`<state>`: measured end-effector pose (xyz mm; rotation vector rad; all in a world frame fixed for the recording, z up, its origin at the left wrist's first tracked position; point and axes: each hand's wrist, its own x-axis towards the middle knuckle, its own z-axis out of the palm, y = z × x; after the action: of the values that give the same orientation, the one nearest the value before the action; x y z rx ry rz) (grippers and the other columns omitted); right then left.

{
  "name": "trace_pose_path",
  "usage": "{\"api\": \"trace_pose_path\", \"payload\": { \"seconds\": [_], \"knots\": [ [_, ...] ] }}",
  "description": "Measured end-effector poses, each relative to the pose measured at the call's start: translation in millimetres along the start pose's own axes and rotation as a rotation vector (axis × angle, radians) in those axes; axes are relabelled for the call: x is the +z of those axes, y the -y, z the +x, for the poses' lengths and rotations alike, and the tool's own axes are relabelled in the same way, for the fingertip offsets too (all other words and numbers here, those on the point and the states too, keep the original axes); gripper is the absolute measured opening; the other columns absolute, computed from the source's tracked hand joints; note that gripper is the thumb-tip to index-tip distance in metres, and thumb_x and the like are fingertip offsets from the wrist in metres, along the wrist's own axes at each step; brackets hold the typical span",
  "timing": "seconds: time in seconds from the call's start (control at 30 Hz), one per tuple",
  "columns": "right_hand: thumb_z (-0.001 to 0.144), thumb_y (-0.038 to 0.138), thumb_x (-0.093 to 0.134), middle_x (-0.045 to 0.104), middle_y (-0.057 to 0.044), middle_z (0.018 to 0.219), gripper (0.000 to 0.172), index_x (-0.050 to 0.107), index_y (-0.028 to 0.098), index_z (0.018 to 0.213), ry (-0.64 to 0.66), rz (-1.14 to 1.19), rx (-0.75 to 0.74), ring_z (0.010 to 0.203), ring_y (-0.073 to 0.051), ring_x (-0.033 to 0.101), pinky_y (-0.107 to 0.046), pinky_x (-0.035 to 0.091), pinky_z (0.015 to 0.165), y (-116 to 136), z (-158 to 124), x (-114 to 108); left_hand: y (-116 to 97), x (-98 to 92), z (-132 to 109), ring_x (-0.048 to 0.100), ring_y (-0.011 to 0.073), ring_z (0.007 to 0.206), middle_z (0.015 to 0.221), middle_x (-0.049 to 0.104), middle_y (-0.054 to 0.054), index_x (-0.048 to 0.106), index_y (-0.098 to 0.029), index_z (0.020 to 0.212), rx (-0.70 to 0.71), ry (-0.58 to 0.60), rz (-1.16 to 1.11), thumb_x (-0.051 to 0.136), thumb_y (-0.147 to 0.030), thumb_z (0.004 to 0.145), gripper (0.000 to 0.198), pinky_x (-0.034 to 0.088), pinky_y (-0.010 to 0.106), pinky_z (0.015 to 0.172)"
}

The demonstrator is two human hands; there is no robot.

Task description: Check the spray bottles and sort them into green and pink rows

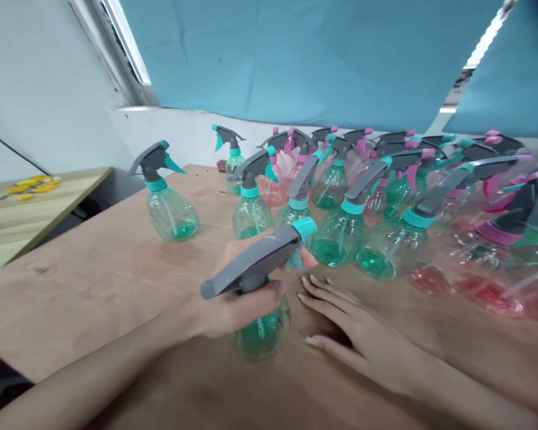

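Observation:
My left hand (246, 304) is wrapped round the neck of a green spray bottle (262, 334) with a grey and turquoise trigger head. Its nozzle points away from me and to the right. My right hand (358, 334) rests on the wooden table (94, 280) beside that bottle, fingers stretched out and holding nothing. Just beyond my hands stand more green spray bottles, the nearest being a turquoise-collared one (338, 236) and another (253, 212) to its left.
One green spray bottle (173, 212) stands apart at the left. Several pink spray bottles (484, 292) crowd the right side among green ones. A second table (49, 221) at far left holds yellow pieces (33, 185). Behind are a white wall and blue covering (296, 60).

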<state>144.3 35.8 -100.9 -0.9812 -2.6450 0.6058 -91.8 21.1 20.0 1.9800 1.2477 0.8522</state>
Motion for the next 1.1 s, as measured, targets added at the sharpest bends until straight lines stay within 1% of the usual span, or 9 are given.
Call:
{"api": "trace_pose_path", "payload": {
  "seconds": [0.13, 0.27, 0.43, 0.53, 0.67, 0.77, 0.87, 1.0, 1.1],
  "knots": [
    [0.097, 0.050, 0.049, 0.034, -0.005, 0.157, 0.058, 0.042, 0.023, 0.148, 0.009, 0.011, -0.007, 0.146, -0.026, 0.028, -0.051, 0.029, 0.118, -1.1, -0.6, -0.6, 2.0, -0.1, -1.6, 0.066, 0.0226, 0.092, 0.090, 0.076, 0.003, 0.067, -0.024, 0.113, -0.072, -0.016, -0.019, 0.059, -0.028, 0.082, 0.032, 0.054, 0.033, 0.081],
    [0.097, 0.050, 0.050, 0.034, -0.005, 0.157, 0.058, 0.042, 0.024, 0.148, 0.003, 0.025, -0.010, 0.146, -0.026, 0.029, -0.051, 0.029, 0.118, -1.2, -1.6, -1.2, 3.8, 1.8, -3.5, 0.065, 0.0227, 0.096, 0.093, 0.075, 0.004, 0.065, -0.024, 0.118, -0.060, -0.012, -0.064, 0.061, -0.030, 0.082, 0.037, 0.054, 0.032, 0.081],
    [0.097, 0.051, 0.048, 0.033, -0.005, 0.158, 0.060, 0.040, 0.022, 0.149, 0.021, 0.008, -0.001, 0.146, -0.025, 0.028, -0.050, 0.028, 0.118, -0.7, -1.1, -1.3, 6.3, 4.9, -1.6, 0.065, 0.0198, 0.083, 0.092, 0.074, 0.004, 0.062, -0.022, 0.124, -0.046, 0.021, -0.078, 0.061, -0.031, 0.079, 0.046, 0.055, 0.031, 0.079],
    [0.098, 0.053, 0.045, 0.031, -0.005, 0.158, 0.061, 0.039, 0.021, 0.150, 0.046, -0.012, 0.004, 0.147, -0.025, 0.026, -0.050, 0.027, 0.118, -0.9, -1.1, -2.2, 6.3, 5.8, -0.3, 0.063, 0.0191, 0.082, 0.092, 0.073, 0.004, 0.061, -0.020, 0.126, -0.003, 0.001, -0.070, 0.060, -0.029, 0.077, 0.049, 0.054, 0.031, 0.082],
    [0.098, 0.053, 0.045, 0.030, -0.004, 0.159, 0.061, 0.038, 0.022, 0.150, 0.053, -0.018, 0.004, 0.147, -0.024, 0.025, -0.050, 0.027, 0.118, -1.7, -2.5, -2.7, 6.9, 4.7, -0.6, 0.057, 0.0149, 0.068, 0.086, 0.069, 0.003, 0.059, -0.019, 0.128, 0.006, -0.024, 0.014, 0.059, -0.028, 0.078, 0.051, 0.052, 0.025, 0.066],
    [0.098, 0.051, 0.046, 0.031, -0.003, 0.159, 0.059, 0.038, 0.024, 0.150, 0.041, -0.015, 0.002, 0.147, -0.025, 0.026, -0.051, 0.028, 0.118, -2.9, -3.8, -1.6, 9.8, 4.3, -0.4, 0.052, 0.0129, 0.060, 0.084, 0.068, 0.002, 0.058, -0.020, 0.129, 0.031, -0.007, 0.063, 0.059, -0.028, 0.079, 0.051, 0.047, 0.023, 0.057],
    [0.098, 0.049, 0.047, 0.032, -0.003, 0.158, 0.058, 0.038, 0.025, 0.150, 0.024, -0.011, -0.008, 0.146, -0.026, 0.027, -0.051, 0.029, 0.117, -4.3, -4.1, -0.2, 14.5, 7.1, 1.5, 0.059, 0.0161, 0.068, 0.088, 0.071, 0.003, 0.058, -0.022, 0.129, 0.116, 0.027, 0.000, 0.057, -0.024, 0.080, 0.049, 0.050, 0.025, 0.062],
    [0.098, 0.049, 0.047, 0.033, -0.003, 0.158, 0.058, 0.038, 0.025, 0.150, 0.020, -0.015, -0.020, 0.146, -0.025, 0.027, -0.050, 0.029, 0.118, -3.9, -3.4, -0.3, 18.5, 12.0, 4.3, 0.066, 0.0216, 0.090, 0.090, 0.073, 0.004, 0.058, -0.022, 0.128, 0.155, 0.030, -0.093, 0.060, -0.020, 0.078, 0.050, 0.054, 0.030, 0.080],
    [0.099, 0.050, 0.045, 0.031, -0.003, 0.158, 0.059, 0.038, 0.023, 0.150, 0.039, -0.024, -0.014, 0.147, -0.024, 0.026, -0.049, 0.028, 0.118, -2.8, -3.1, -2.0, 16.6, 11.7, 4.9, 0.065, 0.0205, 0.085, 0.091, 0.073, 0.004, 0.057, -0.021, 0.129, 0.134, 0.021, -0.056, 0.059, -0.022, 0.078, 0.050, 0.054, 0.029, 0.074]
  ]
}}
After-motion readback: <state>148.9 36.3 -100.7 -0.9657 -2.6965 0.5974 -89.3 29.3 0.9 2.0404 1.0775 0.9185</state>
